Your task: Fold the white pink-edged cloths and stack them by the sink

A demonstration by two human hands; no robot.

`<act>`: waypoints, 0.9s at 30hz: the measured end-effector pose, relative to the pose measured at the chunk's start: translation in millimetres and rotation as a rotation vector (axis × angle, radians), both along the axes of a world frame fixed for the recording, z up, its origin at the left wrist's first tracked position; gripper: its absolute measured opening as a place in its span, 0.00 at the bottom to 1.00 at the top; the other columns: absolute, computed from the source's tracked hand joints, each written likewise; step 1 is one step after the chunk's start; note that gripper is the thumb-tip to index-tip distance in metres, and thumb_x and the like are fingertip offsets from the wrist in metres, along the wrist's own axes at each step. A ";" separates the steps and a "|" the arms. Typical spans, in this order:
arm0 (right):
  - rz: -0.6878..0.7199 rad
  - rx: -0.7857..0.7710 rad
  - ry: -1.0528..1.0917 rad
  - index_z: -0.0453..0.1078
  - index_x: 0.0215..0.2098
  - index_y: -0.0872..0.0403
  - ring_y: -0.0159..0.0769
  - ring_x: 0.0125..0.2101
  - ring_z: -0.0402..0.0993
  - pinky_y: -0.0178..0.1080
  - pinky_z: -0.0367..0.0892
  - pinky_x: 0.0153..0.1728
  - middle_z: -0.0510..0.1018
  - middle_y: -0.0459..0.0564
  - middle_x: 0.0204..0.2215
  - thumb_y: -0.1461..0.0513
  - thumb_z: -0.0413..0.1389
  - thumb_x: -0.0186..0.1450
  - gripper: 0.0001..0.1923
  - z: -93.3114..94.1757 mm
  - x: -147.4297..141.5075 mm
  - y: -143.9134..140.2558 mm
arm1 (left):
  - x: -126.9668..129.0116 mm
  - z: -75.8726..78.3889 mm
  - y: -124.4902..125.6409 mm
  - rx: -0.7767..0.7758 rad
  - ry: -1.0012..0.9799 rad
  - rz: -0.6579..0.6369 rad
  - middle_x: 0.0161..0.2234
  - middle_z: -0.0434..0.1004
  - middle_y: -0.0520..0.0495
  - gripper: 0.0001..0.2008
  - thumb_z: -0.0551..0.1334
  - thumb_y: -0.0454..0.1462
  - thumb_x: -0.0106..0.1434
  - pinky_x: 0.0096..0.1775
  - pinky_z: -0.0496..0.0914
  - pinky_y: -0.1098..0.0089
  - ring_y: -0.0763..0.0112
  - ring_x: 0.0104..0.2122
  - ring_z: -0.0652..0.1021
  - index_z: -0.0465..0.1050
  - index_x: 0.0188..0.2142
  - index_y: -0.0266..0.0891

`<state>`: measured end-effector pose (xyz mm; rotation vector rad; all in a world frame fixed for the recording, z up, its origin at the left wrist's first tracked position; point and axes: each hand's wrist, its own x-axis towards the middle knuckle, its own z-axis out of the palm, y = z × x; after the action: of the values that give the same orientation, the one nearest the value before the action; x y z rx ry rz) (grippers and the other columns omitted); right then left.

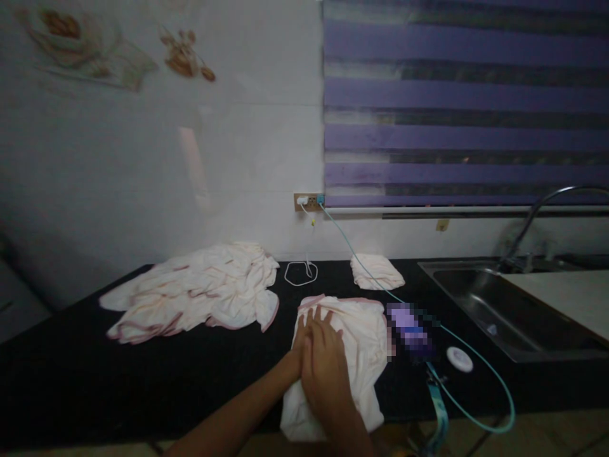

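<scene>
A cream-coloured cloth (pixel 366 330) with a pinkish edging lies on the black countertop (pixel 228 374), its near end reaching the counter's front edge. My right hand (pixel 324 358) rests flat on the cloth's left part, its fingers stretched out. Close against it and partly hidden by it, my left hand (pixel 299 341) also presses on the cloth with its fingers extended. The two hands overlap, and neither grips the fabric. Some wrinkles run across the cloth to the right of my hands.
A loose heap of similar cloths (pixel 200 289) is at left, and a folded cloth (pixel 377 271) lies near the wall. At right are a phone (pixel 410 330) on a cable, a lanyard (pixel 438 406), a round white object (pixel 459 359) and a steel sink (pixel 480 304).
</scene>
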<state>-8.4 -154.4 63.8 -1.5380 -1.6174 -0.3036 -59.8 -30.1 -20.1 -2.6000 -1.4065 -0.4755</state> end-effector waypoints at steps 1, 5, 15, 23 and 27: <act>-0.033 -0.006 -0.036 0.73 0.56 0.57 0.48 0.53 0.76 0.50 0.71 0.53 0.81 0.61 0.51 0.65 0.45 0.72 0.20 -13.0 5.7 5.7 | -0.2 0.0 1.7 -0.022 0.018 0.005 0.70 0.62 0.36 0.29 0.55 0.48 0.73 0.66 0.59 0.42 0.42 0.69 0.62 0.64 0.69 0.43; -0.066 -0.002 -0.165 0.69 0.64 0.56 0.54 0.61 0.69 0.52 0.68 0.55 0.76 0.60 0.59 0.56 0.51 0.72 0.25 -76.2 17.9 -3.7 | 1.4 12.4 -0.1 -0.099 0.064 0.035 0.70 0.60 0.35 0.32 0.54 0.54 0.72 0.66 0.57 0.40 0.41 0.69 0.61 0.64 0.69 0.43; -0.086 0.263 -0.415 0.72 0.61 0.48 0.58 0.63 0.66 0.54 0.65 0.56 0.75 0.54 0.61 0.51 0.58 0.66 0.26 -141.4 29.4 -53.2 | 3.9 33.5 -16.0 -0.134 0.066 0.040 0.71 0.56 0.30 0.37 0.50 0.57 0.71 0.65 0.56 0.38 0.36 0.69 0.60 0.61 0.70 0.40; -0.154 0.267 -0.412 0.75 0.57 0.45 0.49 0.51 0.75 0.49 0.67 0.49 0.81 0.51 0.50 0.65 0.52 0.68 0.22 -139.4 44.0 -68.0 | -32.6 67.1 -45.3 -0.254 0.233 -0.068 0.69 0.58 0.21 0.46 0.50 0.64 0.67 0.62 0.59 0.34 0.29 0.66 0.64 0.58 0.71 0.33; -0.153 0.169 -0.431 0.72 0.62 0.48 0.45 0.39 0.75 0.48 0.67 0.42 0.81 0.54 0.41 0.68 0.53 0.65 0.28 -124.6 60.6 -69.8 | -74.5 96.7 -40.7 -0.309 0.238 -0.334 0.63 0.69 0.26 0.37 0.50 0.58 0.71 0.62 0.64 0.42 0.40 0.64 0.69 0.64 0.68 0.36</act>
<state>52.2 -224.2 -60.8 -1.5380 -1.7442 -0.8835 -134.3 -70.8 76.7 -3.0312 -1.0439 0.0255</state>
